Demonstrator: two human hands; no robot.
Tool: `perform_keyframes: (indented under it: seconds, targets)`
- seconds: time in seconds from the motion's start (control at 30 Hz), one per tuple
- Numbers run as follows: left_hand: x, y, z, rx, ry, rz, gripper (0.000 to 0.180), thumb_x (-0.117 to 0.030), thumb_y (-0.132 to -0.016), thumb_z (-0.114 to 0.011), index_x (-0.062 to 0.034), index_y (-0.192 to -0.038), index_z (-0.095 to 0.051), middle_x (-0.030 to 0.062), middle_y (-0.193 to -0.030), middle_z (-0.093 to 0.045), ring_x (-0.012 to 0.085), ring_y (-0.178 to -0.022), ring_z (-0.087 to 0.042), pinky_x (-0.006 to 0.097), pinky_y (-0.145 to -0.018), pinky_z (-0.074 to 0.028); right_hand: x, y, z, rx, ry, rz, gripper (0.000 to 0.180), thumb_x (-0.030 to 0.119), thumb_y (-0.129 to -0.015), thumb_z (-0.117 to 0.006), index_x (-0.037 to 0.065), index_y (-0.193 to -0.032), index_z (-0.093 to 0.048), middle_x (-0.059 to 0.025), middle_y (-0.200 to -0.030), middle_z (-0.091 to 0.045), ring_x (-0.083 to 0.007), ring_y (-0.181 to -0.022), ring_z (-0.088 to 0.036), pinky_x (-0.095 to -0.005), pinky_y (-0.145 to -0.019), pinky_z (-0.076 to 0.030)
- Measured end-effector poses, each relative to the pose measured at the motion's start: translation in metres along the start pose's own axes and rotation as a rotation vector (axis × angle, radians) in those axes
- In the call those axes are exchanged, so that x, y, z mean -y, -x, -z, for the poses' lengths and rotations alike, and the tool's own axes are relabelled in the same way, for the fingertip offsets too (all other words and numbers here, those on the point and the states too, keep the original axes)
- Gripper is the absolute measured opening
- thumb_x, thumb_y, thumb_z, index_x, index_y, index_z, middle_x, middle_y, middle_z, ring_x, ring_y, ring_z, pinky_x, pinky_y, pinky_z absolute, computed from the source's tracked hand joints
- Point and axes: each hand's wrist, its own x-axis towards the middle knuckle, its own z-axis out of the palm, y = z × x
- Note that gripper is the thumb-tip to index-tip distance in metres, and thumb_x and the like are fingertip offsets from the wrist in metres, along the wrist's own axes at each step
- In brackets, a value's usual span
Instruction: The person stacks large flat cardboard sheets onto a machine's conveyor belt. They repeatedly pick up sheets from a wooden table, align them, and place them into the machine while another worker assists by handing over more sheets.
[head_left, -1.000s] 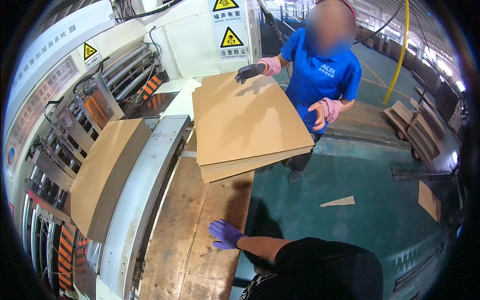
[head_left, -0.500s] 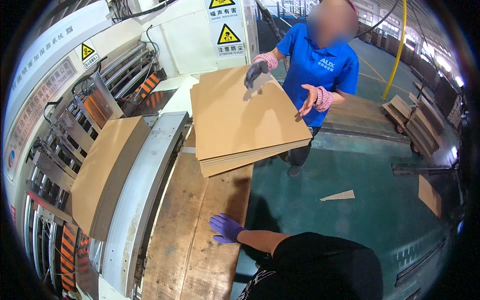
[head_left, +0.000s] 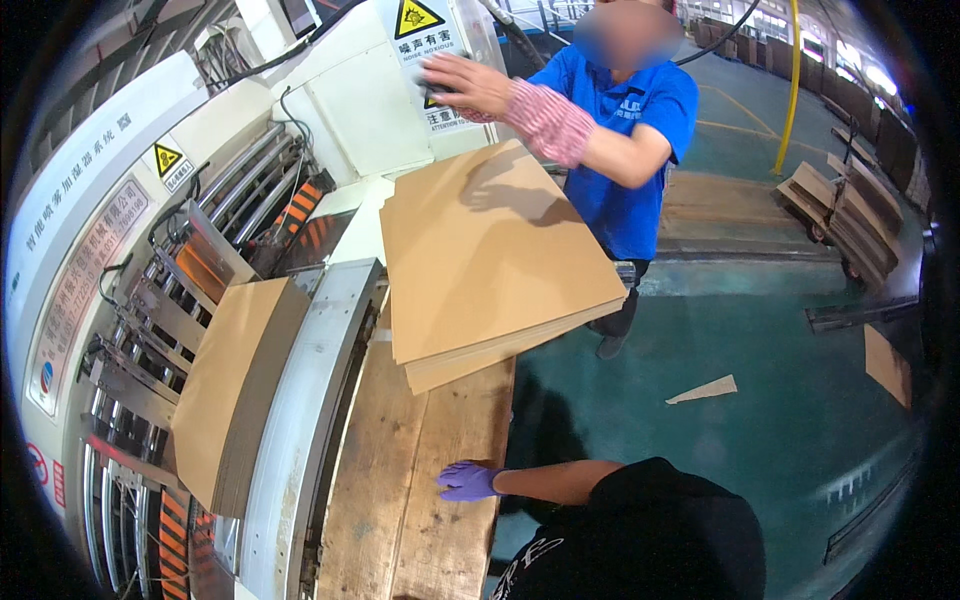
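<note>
My right hand (head_left: 467, 482), in a purple glove, rests on a wooden tabletop (head_left: 375, 500) near its right edge. Its fingers point left, spread slightly, and hold nothing. My left hand is out of view. Beyond my right hand, a stack of brown cardboard sheets (head_left: 500, 260) lies turned at an angle on the far end of the table, its near corner overhanging the wood. Another upright pack of cardboard sheets (head_left: 240, 390) leans in the machine to the left, behind a pale metal rail (head_left: 300, 440). Neither is touched by my right hand.
A co-worker in a blue shirt (head_left: 625, 180) stands behind the stack, one arm raised across it. Machine rollers (head_left: 240, 180) line the left side. A cardboard scrap (head_left: 702, 390) lies on the green floor; a cart of cardboard (head_left: 845, 215) stands at the far right.
The co-worker's arm has swung up and left above the stack. My view has shifted a little. My right hand stays on the tabletop, its fingers now closer together.
</note>
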Motion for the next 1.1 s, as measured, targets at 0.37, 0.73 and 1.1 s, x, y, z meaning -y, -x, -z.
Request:
perform_keyframes:
  seconds: [0.37, 0.73, 1.1]
  targets:
    - [0.257, -0.212, -0.173, 0.161, -1.527, 0.14, 0.045, -0.026, -0.101, -0.04, 0.0059, -0.132, -0.045, 0.016, -0.135, -0.049, 0.0254, -0.123, -0.049, 0.036, -0.106, -0.038, -0.093, 0.164, 0.271, -0.892, -0.551, -0.227, 0.032, 0.015, -0.095, -0.052, 0.002, -0.123, -0.057, -0.0132, -0.123, -0.059, -0.02, -0.112, -0.056, -0.032, -0.098, -0.043]
    - [0.373, -0.384, -0.319, 0.016, -1.408, 0.034, 0.058, -0.04, -0.101, -0.034, -0.0019, -0.144, -0.03, 0.0141, -0.148, -0.033, 0.026, -0.137, -0.03, 0.038, -0.112, -0.025, -0.213, 0.215, 0.347, -1.481, -0.211, -0.511, 0.039, 0.019, -0.093, -0.055, -0.003, -0.125, -0.051, -0.0172, -0.125, -0.056, -0.0267, -0.118, -0.052, -0.0348, -0.102, -0.038]
    - [0.411, -0.399, -0.327, 0.059, -1.47, -0.019, 0.052, -0.026, -0.096, -0.056, 0.0066, -0.134, -0.042, 0.0136, -0.13, -0.053, 0.0185, -0.115, -0.051, 0.029, -0.096, -0.041, -0.191, 0.222, 0.372, -1.14, -0.592, -0.564, 0.056, 0.023, -0.095, -0.053, -0.005, -0.14, -0.037, -0.0159, -0.138, -0.048, -0.02, -0.125, -0.046, -0.0293, -0.103, -0.035]
